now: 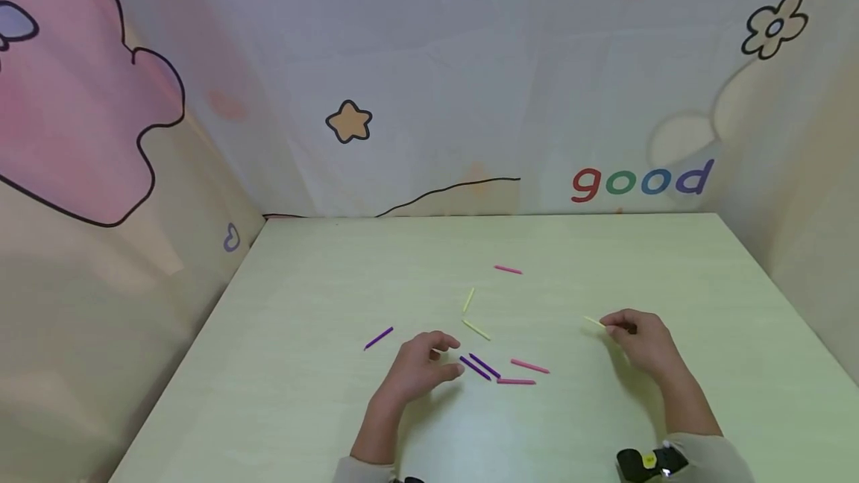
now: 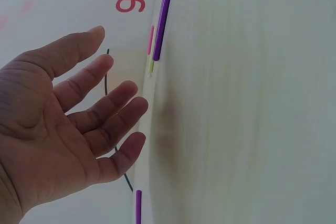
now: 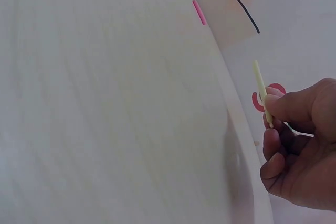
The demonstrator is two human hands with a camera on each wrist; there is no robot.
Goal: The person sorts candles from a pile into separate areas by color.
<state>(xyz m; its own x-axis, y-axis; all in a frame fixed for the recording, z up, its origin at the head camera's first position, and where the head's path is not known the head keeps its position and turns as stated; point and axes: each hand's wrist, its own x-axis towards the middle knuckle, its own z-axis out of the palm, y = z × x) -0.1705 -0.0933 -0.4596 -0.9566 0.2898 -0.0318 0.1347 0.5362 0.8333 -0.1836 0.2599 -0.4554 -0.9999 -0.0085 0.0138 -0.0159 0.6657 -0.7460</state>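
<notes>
Between thumb and fingertips, my right hand (image 1: 637, 340) pinches a thin pale yellow stick (image 3: 259, 78) near one end, raised over the right part of the table. A small nub shows at its lower end in the right wrist view. My left hand (image 1: 423, 370) holds nothing; its fingers are spread and loosely bent, palm showing in the left wrist view. Just right of its thumb lie two purple sticks (image 1: 475, 368), side by side and slanted. Two pink sticks (image 1: 530, 367) lie a little further right.
Two yellow sticks (image 1: 476, 330) lie behind the purple pair, and a pink stick (image 1: 508, 270) lies farther back. Another purple stick (image 1: 379, 338) is left of my left hand. The pale table (image 1: 302, 274) meets a printed cloth backdrop (image 1: 416, 58).
</notes>
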